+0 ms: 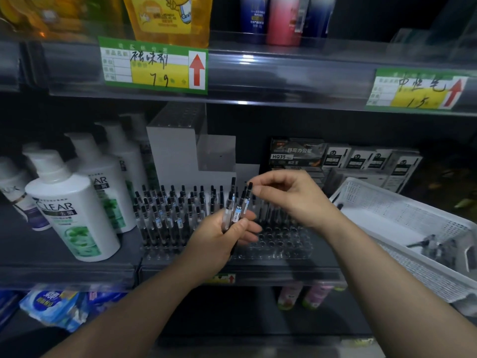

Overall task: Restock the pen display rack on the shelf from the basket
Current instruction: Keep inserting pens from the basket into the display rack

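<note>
our left hand (227, 237) is curled round a small bunch of pens (229, 206), holding them upright over the front of the rack. our right hand (291, 196) is just beside it, with thumb and forefinger pinching the black top of one pen (244, 202) that leans out of that bunch, and the other fingers loosely curled. right under both hands sits the clear pen rack (281, 245) on the shelf (258, 275). its left half is packed with standing pens (167, 210), and open holes show at the front right. the white mesh basket (382, 208) is off to the right, near our right forearm, with something grey in it that's too blurry for us to call. white shampoo bottles (72, 202) stand left of the rack, dark pen boxes (296, 152) sit behind it, and green price tags (154, 65) hang on the shelf edge above.
</note>
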The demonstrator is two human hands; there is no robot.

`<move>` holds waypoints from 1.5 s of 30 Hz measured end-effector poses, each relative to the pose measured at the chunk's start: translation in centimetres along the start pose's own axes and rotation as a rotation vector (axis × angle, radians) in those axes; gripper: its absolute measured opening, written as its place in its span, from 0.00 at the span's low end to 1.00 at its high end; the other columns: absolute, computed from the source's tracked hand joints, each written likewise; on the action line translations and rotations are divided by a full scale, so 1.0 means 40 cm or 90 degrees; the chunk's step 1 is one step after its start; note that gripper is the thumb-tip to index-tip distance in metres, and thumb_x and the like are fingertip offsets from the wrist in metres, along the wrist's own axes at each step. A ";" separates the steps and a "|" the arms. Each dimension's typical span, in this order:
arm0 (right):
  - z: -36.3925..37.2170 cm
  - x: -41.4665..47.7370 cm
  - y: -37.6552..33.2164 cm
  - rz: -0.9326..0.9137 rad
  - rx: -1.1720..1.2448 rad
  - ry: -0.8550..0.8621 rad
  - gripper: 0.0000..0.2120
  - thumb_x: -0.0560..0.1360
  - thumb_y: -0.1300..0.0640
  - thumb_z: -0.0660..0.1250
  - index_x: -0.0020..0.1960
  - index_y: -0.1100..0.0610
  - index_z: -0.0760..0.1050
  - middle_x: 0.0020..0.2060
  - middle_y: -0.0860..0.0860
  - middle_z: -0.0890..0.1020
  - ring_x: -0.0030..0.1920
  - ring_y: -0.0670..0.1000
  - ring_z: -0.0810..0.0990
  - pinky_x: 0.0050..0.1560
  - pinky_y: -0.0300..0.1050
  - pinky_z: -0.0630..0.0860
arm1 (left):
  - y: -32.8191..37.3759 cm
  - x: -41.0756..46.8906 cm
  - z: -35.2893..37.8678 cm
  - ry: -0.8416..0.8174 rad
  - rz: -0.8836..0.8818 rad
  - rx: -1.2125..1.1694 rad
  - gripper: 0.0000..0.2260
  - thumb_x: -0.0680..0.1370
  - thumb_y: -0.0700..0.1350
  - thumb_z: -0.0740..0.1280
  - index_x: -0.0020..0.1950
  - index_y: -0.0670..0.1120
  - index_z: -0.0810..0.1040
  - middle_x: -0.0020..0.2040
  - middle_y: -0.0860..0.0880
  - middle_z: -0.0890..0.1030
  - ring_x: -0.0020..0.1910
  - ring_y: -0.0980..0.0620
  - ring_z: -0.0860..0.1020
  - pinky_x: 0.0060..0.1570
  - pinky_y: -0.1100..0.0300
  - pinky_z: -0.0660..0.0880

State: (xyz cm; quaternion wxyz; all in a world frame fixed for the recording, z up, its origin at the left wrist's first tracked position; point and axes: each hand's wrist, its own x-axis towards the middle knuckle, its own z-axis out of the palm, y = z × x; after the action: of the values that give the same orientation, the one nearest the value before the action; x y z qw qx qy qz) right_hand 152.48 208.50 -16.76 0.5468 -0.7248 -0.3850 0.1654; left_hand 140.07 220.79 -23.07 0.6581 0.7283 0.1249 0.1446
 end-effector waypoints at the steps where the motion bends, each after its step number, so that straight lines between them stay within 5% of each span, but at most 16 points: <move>1: 0.000 0.000 0.000 0.001 0.014 -0.012 0.05 0.73 0.62 0.71 0.49 0.57 0.82 0.44 0.49 0.85 0.44 0.41 0.82 0.46 0.32 0.75 | 0.001 0.000 0.005 -0.006 0.002 0.007 0.08 0.82 0.39 0.60 0.55 0.46 0.78 0.46 0.49 0.86 0.45 0.51 0.84 0.49 0.56 0.80; 6: -0.019 0.003 0.005 0.001 0.046 -0.001 0.04 0.73 0.63 0.71 0.47 0.59 0.82 0.41 0.50 0.84 0.40 0.46 0.81 0.43 0.37 0.77 | -0.004 0.008 0.014 -0.002 0.003 0.010 0.09 0.82 0.40 0.61 0.59 0.45 0.77 0.47 0.50 0.86 0.47 0.52 0.84 0.52 0.55 0.79; 11: -0.083 0.010 0.007 0.002 0.092 0.121 0.05 0.75 0.66 0.68 0.43 0.58 0.80 0.34 0.53 0.82 0.33 0.46 0.80 0.35 0.37 0.77 | -0.002 0.018 -0.008 0.089 0.079 0.077 0.09 0.82 0.45 0.60 0.58 0.57 0.76 0.49 0.55 0.85 0.51 0.58 0.82 0.57 0.54 0.77; 15: -0.099 0.019 0.051 0.000 -0.049 0.210 0.04 0.75 0.61 0.69 0.43 0.54 0.81 0.36 0.52 0.84 0.36 0.48 0.83 0.40 0.40 0.80 | 0.012 0.016 -0.019 0.115 0.124 0.080 0.08 0.82 0.47 0.58 0.57 0.54 0.75 0.39 0.52 0.83 0.37 0.54 0.81 0.43 0.53 0.78; 19: -0.076 0.022 0.097 -0.018 -0.173 0.224 0.02 0.75 0.59 0.70 0.44 0.53 0.81 0.37 0.50 0.84 0.39 0.51 0.83 0.44 0.45 0.80 | 0.015 0.017 -0.016 0.083 0.089 0.040 0.11 0.79 0.55 0.57 0.54 0.51 0.75 0.30 0.52 0.70 0.26 0.54 0.66 0.30 0.54 0.64; 25: -0.041 0.028 0.121 -0.017 -0.249 0.180 0.03 0.75 0.59 0.70 0.42 0.54 0.81 0.35 0.48 0.84 0.38 0.47 0.82 0.41 0.37 0.77 | 0.026 0.017 -0.016 0.079 0.048 -0.026 0.10 0.83 0.39 0.54 0.61 0.48 0.71 0.32 0.49 0.74 0.25 0.54 0.64 0.28 0.56 0.61; 31: -0.010 0.028 0.137 -0.009 -0.355 0.127 0.04 0.75 0.57 0.69 0.45 0.56 0.83 0.35 0.49 0.83 0.37 0.47 0.81 0.39 0.37 0.76 | 0.024 0.009 -0.020 0.096 0.083 0.073 0.05 0.83 0.44 0.55 0.54 0.49 0.70 0.41 0.50 0.84 0.29 0.50 0.72 0.33 0.55 0.72; 35: -0.003 0.032 0.143 -0.005 -0.387 0.130 0.04 0.75 0.56 0.70 0.46 0.56 0.83 0.35 0.48 0.82 0.36 0.45 0.80 0.37 0.34 0.72 | 0.023 0.006 -0.019 0.089 0.075 0.057 0.07 0.82 0.45 0.59 0.52 0.47 0.75 0.45 0.52 0.85 0.39 0.52 0.82 0.45 0.54 0.81; 40: -0.002 0.033 0.140 -0.009 -0.394 0.140 0.04 0.73 0.58 0.71 0.47 0.56 0.81 0.34 0.46 0.82 0.37 0.46 0.81 0.41 0.38 0.77 | 0.008 0.005 -0.022 0.068 0.047 0.023 0.07 0.81 0.43 0.62 0.53 0.49 0.80 0.47 0.51 0.85 0.47 0.52 0.84 0.54 0.51 0.79; 45: -0.009 0.025 0.125 -0.029 -0.415 0.142 0.04 0.72 0.59 0.71 0.47 0.55 0.81 0.34 0.45 0.81 0.37 0.44 0.80 0.42 0.39 0.76 | -0.001 0.012 -0.020 0.060 0.023 -0.001 0.07 0.80 0.41 0.64 0.54 0.46 0.80 0.45 0.49 0.86 0.45 0.50 0.84 0.52 0.51 0.80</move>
State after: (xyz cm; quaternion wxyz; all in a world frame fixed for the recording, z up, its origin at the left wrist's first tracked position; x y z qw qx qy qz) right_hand 155.24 208.49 -21.04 0.3288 -0.8662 -0.3716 -0.0589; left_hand 140.21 221.70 -23.03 0.6495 0.7221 0.1427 0.1909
